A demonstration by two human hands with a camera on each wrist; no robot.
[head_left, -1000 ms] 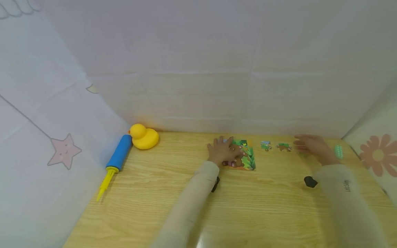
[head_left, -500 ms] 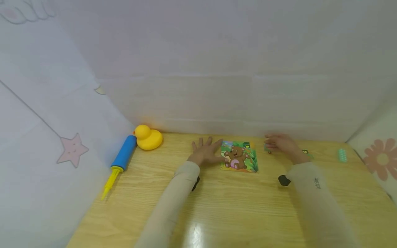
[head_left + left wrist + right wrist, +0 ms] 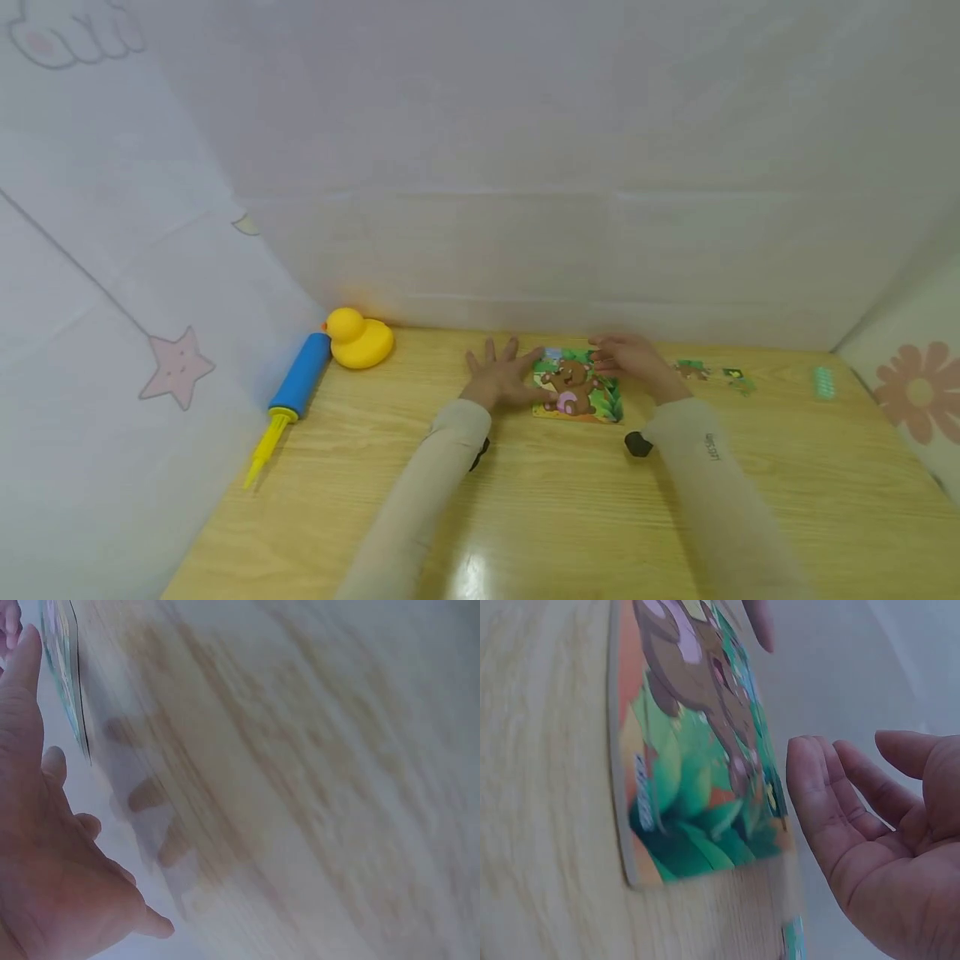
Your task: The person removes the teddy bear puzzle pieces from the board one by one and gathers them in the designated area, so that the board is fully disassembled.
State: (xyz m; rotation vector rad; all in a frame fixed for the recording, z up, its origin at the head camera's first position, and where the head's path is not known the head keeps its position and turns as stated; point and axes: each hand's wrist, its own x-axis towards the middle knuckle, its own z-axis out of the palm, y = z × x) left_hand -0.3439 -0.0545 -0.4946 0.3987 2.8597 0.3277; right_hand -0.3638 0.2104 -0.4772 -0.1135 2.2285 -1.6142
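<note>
A bear picture puzzle [image 3: 573, 396], square and brightly coloured, lies on the wooden table. My left hand [image 3: 498, 383] spreads its fingers at the puzzle's left edge, with thumb and forefinger reaching the border. Over the upper right corner is my right hand [image 3: 633, 362], hiding that part in the head view. In the right wrist view, the right hand [image 3: 885, 840] has relaxed fingers and a thumb standing apart, with nothing visible between them; the puzzle [image 3: 690, 795] is right beside its fingertips. The left wrist view shows the left hand [image 3: 60, 847] with outstretched fingers.
Right of the puzzle lie a brown and green puzzle piece [image 3: 692, 369] and other small pieces [image 3: 738, 383]. A pale green item [image 3: 824, 382] sits farther right. A yellow rubber duck [image 3: 358, 337] and a blue hand pump [image 3: 300, 375] are at the left. A white cloth [image 3: 480, 250] hangs behind.
My left hand slid left off the picture to its edge. My right hand travelled left from the loose pieces to the puzzle's corner; the piece nearest the puzzle no longer shows in its spot.
</note>
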